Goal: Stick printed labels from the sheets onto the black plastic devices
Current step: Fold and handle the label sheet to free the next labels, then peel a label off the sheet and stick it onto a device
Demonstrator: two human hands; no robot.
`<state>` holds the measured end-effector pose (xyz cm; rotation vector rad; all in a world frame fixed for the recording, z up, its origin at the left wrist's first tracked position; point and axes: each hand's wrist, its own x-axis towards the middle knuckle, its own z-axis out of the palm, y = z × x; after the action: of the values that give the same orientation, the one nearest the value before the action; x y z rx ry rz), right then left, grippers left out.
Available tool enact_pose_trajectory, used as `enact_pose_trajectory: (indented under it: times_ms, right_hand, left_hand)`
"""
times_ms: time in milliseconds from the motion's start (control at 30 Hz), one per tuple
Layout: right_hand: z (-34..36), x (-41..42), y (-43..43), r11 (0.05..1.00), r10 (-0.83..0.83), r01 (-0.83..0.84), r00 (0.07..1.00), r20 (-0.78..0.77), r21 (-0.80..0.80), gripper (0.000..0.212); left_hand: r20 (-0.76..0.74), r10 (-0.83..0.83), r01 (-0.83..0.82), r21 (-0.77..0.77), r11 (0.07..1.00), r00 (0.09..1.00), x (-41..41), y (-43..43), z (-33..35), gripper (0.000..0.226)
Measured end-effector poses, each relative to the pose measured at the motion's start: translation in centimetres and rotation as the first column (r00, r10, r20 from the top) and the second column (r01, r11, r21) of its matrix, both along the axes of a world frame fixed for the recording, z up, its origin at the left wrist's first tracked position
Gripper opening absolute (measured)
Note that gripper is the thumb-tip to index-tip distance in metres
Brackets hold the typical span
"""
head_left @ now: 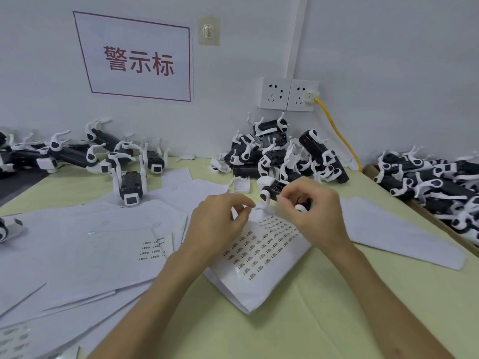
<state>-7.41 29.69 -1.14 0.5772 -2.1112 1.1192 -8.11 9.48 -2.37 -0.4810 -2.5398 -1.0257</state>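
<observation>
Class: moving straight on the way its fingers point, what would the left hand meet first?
The left hand would probably meet the black-and-white plastic device in the right hand; depth unclear.

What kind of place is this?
Probably a small factory workbench: piles of black-and-white devices, sheets of printed labels spread out, and a red-lettered wall sign.

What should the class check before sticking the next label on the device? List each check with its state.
1. Sheet within reach: ok.
2. Printed labels remain on it: ok.
3. Right hand grips device: ok.
4. Left hand pinches a peeled label: cannot tell, too small.
5. Device's label spot faces up: cannot tell, hidden by fingers.
</observation>
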Motion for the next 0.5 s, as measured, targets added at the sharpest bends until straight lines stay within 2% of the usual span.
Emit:
enact_pose_trajectory:
  times_ms: [100,233,333,400,500]
  right_hand:
    - [0.4,-0.6,1.1,0.981,-0.141,0.151,0.986,0.094,-0.119,0.021]
    - [0.3,-1.1,2.6,0.949,-0.303,0.311,0.869,0.392,0.044,0.072]
    - [0.1,-1.0,2.8,0.941,-0.339,0.287,0.783,0.521,0.181,0.1]
    - [-0.2,-1.1,2.7,0.945,-0.325,0.251,0.782,0.532,0.207,0.095]
    - [-0.4,-1.2,2.6,0.954,-0.298,0.28,0.832,0.467,0.109,0.089]
  left_hand:
    - [0.011,0.035,-0.035,-0.004,0.999,0.999,-0.1,-0.4,0.0,0.017]
    - [0.01,0.033,-0.032,-0.011,0.999,0.999,-0.1,-0.2,-0.1,0.017]
    - [0.009,0.033,-0.032,-0.036,0.999,0.999,0.0,-0.1,-0.1,0.017]
    - [0.009,0.036,-0.035,-0.049,0.998,0.999,0.1,-0.1,-0.1,0.017]
    - [-0.007,0.03,-0.031,-0.037,0.999,1.0,0.1,-0.2,-0.1,0.018]
